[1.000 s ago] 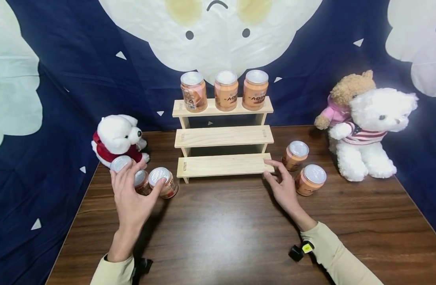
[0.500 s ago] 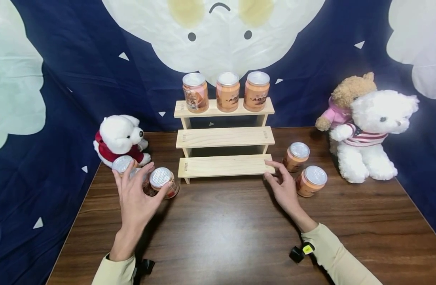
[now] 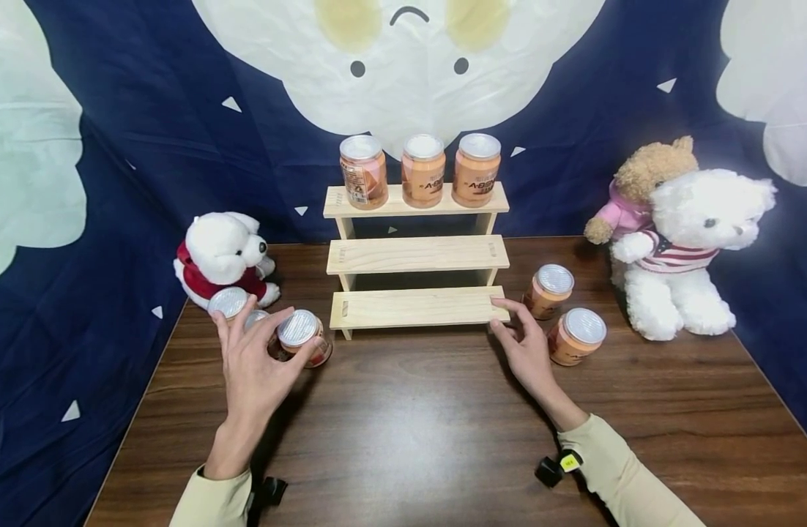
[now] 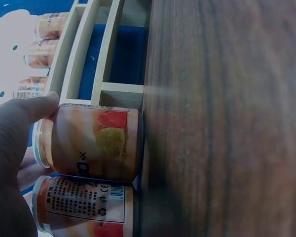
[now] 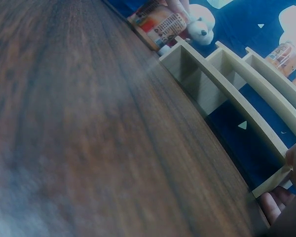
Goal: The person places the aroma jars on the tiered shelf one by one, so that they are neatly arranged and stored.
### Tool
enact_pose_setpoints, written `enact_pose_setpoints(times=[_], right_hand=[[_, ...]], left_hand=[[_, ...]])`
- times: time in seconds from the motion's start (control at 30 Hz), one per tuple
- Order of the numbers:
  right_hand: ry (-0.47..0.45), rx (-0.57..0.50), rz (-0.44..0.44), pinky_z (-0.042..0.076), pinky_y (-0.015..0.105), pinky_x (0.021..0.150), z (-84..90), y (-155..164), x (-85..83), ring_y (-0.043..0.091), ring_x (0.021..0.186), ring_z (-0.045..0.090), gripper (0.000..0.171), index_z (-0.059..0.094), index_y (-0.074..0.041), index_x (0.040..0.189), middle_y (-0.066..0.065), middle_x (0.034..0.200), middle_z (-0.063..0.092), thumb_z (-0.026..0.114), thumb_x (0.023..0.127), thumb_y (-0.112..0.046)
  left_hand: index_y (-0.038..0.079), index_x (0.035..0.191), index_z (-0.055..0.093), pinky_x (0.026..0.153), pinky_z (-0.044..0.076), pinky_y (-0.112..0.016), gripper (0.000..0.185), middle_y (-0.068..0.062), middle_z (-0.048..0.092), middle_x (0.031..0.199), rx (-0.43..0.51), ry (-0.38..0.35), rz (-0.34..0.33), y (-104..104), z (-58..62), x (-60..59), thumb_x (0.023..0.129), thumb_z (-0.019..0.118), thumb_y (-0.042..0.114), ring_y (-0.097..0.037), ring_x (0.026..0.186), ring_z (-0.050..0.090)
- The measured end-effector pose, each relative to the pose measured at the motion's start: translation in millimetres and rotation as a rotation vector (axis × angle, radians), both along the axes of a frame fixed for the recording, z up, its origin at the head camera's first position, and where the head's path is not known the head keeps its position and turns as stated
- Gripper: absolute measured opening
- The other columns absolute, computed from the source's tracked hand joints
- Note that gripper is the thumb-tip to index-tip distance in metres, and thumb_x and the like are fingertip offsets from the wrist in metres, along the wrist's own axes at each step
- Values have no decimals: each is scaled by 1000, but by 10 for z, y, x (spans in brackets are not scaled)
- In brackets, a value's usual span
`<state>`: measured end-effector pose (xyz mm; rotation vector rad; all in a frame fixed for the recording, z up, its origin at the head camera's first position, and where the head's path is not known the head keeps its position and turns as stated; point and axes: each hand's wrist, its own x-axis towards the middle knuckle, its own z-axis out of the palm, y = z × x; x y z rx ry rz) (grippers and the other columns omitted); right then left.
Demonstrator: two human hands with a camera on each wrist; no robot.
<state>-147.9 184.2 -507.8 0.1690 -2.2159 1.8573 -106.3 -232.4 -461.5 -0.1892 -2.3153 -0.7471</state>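
Note:
Three jars of orange fruit with silver lids stand at the left in the head view; the nearest jar (image 3: 305, 338) is between the thumb and index finger of my left hand (image 3: 255, 366). In the left wrist view, the thumb lies along that jar (image 4: 96, 140) near its lid, other fingers behind, and a second jar (image 4: 84, 205) stands right beside it. My right hand (image 3: 525, 348) holds the right end of the lowest step of a three-tier wooden display stand (image 3: 417, 307), thumb in front. In the right wrist view, fingers (image 5: 271, 207) wrap around the stand's end.
Three more jars (image 3: 423, 172) stand on the top tier. Right of the stand are two jars (image 3: 577, 337) on the brown table (image 3: 410, 439). A white plush dog (image 3: 222, 252) sits at the left, a white plush bear (image 3: 680, 249) and a brown plush at the right.
My left hand has shifted slightly right, and its index finger has come in to the lid of the nearest jar. The right hand stays at the stand.

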Motion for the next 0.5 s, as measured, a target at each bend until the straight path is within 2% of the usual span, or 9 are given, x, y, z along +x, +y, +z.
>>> enact_pose_setpoints(times=[0.3, 0.5], right_hand=[[5, -2, 2, 53, 12, 81, -5, -5, 7, 0, 89, 65, 36, 69, 1, 140, 21, 140, 70, 71, 105, 4], [12, -3, 4, 52, 12, 80, 1, -11, 1, -1, 88, 65, 36, 69, 1, 140, 23, 139, 71, 72, 104, 5]], left_hand=[[0, 116, 84, 132, 6, -73, 57, -24, 82, 109, 46, 40, -13, 25, 3, -7, 73, 100, 33, -46, 137, 60], [3, 114, 86, 133, 10, -71, 56, -21, 82, 110, 114, 88, -11, 83, 39, -3, 68, 102, 31, -44, 129, 65]])
